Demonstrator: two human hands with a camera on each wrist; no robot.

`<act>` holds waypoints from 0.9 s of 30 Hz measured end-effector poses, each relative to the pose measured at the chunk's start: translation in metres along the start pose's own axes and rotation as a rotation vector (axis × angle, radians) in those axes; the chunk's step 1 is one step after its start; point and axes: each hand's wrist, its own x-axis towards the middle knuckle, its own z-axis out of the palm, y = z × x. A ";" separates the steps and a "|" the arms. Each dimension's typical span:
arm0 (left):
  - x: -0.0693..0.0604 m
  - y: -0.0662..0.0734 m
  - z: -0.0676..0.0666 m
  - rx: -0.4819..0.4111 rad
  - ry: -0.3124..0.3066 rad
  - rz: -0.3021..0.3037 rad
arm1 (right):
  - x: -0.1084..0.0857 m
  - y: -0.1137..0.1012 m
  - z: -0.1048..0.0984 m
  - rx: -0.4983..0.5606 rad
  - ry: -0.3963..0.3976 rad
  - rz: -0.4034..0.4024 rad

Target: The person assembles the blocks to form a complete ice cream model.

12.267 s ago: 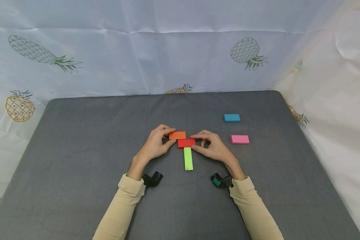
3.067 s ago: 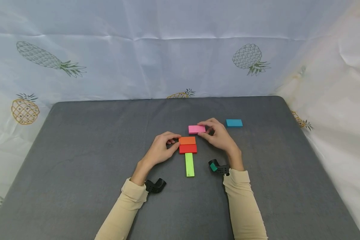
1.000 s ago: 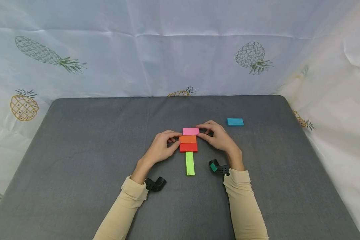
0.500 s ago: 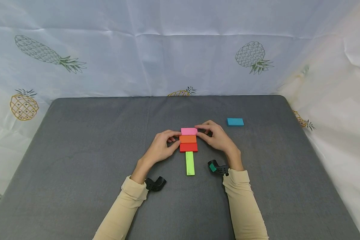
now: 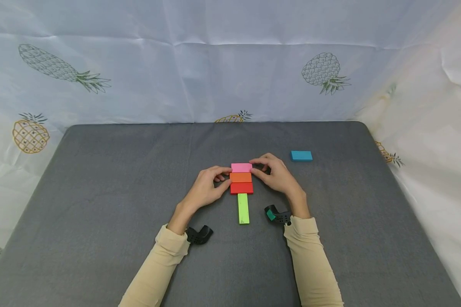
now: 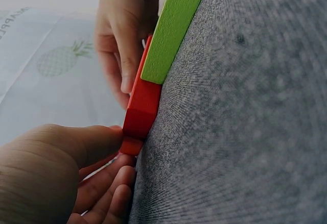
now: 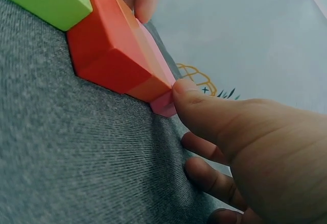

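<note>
Four-sided flat wooden blocks lie against one another mid-table. A lime green block [image 5: 243, 209] points toward the person, and its far end meets a red block [image 5: 241, 188] lying crosswise. Behind the red one come an orange block [image 5: 240, 177] and a pink block [image 5: 241, 167], both crosswise too. My left hand [image 5: 205, 187] holds the orange block's left end between thumb and forefinger. At the pink block's right end, my right hand [image 5: 276, 174] pinches it; the thumb [image 7: 191, 104] touches that end in the right wrist view. The left wrist view hides the pink block.
A blue block [image 5: 301, 156] lies by itself at the back right. Grey cloth covers the table [image 5: 119, 192]. A pineapple-print curtain [image 5: 199, 81] hangs along the back edge. Black wrist mounts [image 5: 199, 235] sit inward of both cuffs.
Over the longer span, the orange block came right into line behind the red one, and the pink block came left from the right side. Lately the pink block slid slightly left.
</note>
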 end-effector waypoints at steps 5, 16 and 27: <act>0.000 0.000 0.000 0.002 0.006 0.003 | 0.000 0.000 0.001 -0.010 0.001 -0.004; 0.000 0.002 -0.001 -0.019 0.025 0.022 | -0.002 -0.003 0.001 0.012 0.000 0.005; 0.001 0.000 0.000 -0.029 0.033 0.012 | -0.002 -0.005 0.001 0.004 -0.007 0.008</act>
